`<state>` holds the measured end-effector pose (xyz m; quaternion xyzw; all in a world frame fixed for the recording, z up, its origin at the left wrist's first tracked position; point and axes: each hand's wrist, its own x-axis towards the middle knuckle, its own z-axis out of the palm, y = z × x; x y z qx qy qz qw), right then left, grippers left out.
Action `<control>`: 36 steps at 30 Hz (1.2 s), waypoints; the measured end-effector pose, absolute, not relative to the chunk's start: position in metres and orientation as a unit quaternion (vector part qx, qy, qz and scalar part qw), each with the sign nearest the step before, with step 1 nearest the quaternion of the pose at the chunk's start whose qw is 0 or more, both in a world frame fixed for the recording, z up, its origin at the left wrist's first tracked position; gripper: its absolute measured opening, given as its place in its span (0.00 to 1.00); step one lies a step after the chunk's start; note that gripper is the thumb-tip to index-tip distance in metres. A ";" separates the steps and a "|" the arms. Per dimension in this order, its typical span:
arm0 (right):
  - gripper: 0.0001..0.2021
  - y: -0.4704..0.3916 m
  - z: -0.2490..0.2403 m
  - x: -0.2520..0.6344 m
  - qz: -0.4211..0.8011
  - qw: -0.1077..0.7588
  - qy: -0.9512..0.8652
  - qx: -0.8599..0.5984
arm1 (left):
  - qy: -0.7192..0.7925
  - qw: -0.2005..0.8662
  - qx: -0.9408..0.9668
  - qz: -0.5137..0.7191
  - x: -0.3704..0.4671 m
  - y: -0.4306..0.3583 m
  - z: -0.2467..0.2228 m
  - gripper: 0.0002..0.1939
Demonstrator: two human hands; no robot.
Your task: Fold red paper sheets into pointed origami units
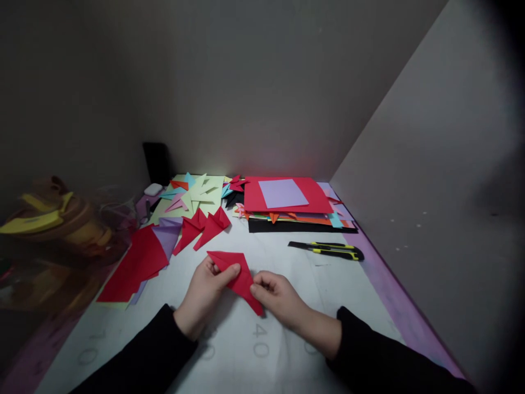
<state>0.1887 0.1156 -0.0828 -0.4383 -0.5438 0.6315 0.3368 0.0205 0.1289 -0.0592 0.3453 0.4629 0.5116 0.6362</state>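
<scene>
A partly folded piece of red origami paper (245,280) is held above the pale mat. My left hand (211,284) grips its left side, thumb pressed on top and fingers underneath. At the right edge of the paper, my right hand (276,295) pinches with thumb and index finger. Just beyond the paper lie two folded red origami pieces (212,227) with pointed tips. Red paper sheets (137,265) lie to the left of my left hand, with a lilac sheet (168,235) partly under them.
Behind my right hand lies a black and yellow utility knife (328,250). At the back stands a stack of coloured paper topped by a red sheet (287,205) and a lilac square (283,193). Pale green folded pieces (200,191) lie back left, near a dark phone (156,163).
</scene>
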 end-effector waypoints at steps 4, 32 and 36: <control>0.18 0.115 -0.083 0.189 0.590 0.333 -0.580 -0.453 | 0.451 0.651 0.366 0.489 0.029 0.119 -0.065 0.12; 0.14 0.119 -0.084 0.192 0.606 0.387 -0.512 -0.470 | 0.473 0.625 0.484 0.390 0.010 0.132 -0.062 0.17; 0.14 0.121 -0.086 0.196 0.604 0.395 -0.500 -0.478 | 0.503 0.595 0.470 0.416 0.005 0.137 -0.063 0.17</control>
